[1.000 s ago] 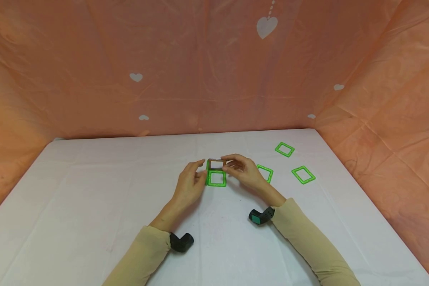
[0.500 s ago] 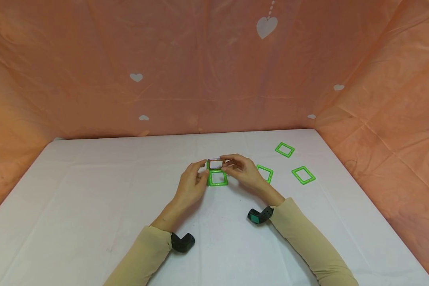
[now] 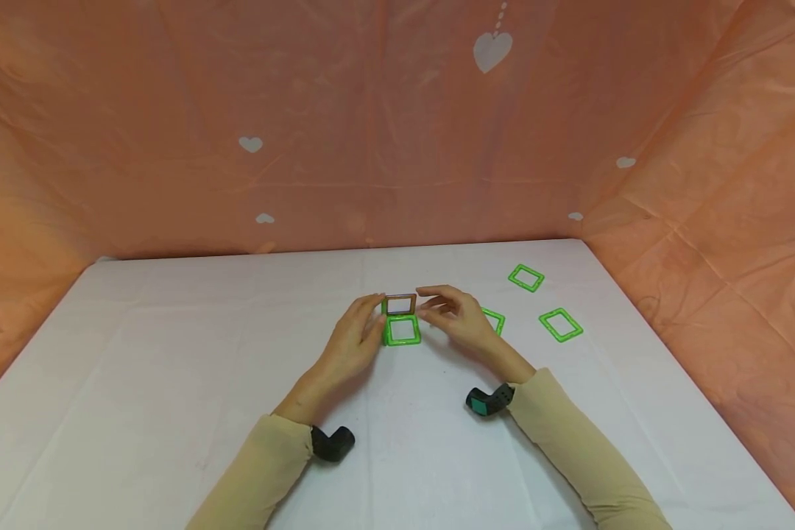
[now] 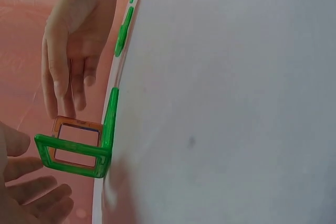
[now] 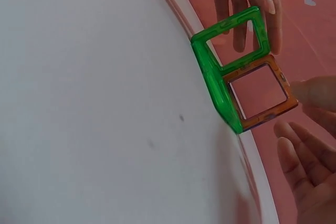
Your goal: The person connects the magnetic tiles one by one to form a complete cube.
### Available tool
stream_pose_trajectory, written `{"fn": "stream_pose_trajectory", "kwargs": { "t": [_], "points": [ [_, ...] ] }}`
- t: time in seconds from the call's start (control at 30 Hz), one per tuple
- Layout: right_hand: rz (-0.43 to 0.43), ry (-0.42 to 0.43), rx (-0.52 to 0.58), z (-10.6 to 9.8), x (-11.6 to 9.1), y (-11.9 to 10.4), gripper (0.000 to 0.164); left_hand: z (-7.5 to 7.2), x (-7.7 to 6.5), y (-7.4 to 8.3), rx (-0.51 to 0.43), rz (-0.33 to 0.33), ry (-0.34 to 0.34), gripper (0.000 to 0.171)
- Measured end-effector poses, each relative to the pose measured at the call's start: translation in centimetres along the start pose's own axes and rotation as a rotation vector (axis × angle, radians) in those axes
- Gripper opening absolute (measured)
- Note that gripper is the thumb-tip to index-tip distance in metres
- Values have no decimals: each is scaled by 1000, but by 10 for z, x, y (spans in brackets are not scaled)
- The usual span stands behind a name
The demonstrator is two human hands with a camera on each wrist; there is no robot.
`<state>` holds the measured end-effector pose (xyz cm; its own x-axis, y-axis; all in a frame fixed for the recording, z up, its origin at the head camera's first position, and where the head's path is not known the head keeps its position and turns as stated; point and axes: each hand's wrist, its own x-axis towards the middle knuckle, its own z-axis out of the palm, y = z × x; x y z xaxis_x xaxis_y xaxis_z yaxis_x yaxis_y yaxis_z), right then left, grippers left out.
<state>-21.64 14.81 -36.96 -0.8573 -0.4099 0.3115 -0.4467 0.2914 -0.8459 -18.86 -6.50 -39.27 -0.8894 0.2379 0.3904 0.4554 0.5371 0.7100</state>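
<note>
The orange-brown frame (image 5: 269, 117) stood on edge between the two sets of fingertips, just beside the right ones and rising from the far side of the flat green frame (image 3: 403, 341). Nearer the left fingertips stood the upright green frame (image 5: 226, 23), meeting it at a corner. The likeliest mishap seemed a topple: a nudge from the right fingers, or a weak join along the lower edge, could have tipped the orange-brown frame. A push from the left fingers might likewise have folded the green side inward and opened the corner.

The orange-brown frame faced the person; the upright green one was turned nearly edge-on, its face toward the left fingers. Each looked about square, so no long axis stood out.

The left hand (image 3: 347, 342) was loosely spread, thumb apart from fingers; whether it touched the green side could not be told. The right hand (image 3: 464, 324) was relaxed, without a pinch, its contact unclear too.

Beyond the right fingers, a partly hidden loose frame (image 3: 502, 326), a right-hand loose frame (image 3: 571, 336) and a far loose frame (image 3: 523, 285) lay flat on the table (image 3: 172, 368).
</note>
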Motion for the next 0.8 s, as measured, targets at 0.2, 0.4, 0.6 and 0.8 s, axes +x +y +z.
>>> {"fn": "stream_pose_trajectory", "kwargs": {
  "t": [0.2, 0.4, 0.6, 0.8],
  "points": [
    [14, 20, -15, -7, -3, 0, 37, -2, 0, -1, 18, 4, -39, 44],
    [43, 36, -48, -13, -7, -4, 37, -3, 1, -2, 28, 2, -67, 45],
    [69, 46, -129, -19, -9, 8, 39, -3, 1, -2, 32, 6, -73, 45],
    [94, 60, -168, -28, -11, 42, 42, -3, 1, -3, 29, 1, -71, 45]
  ]
}}
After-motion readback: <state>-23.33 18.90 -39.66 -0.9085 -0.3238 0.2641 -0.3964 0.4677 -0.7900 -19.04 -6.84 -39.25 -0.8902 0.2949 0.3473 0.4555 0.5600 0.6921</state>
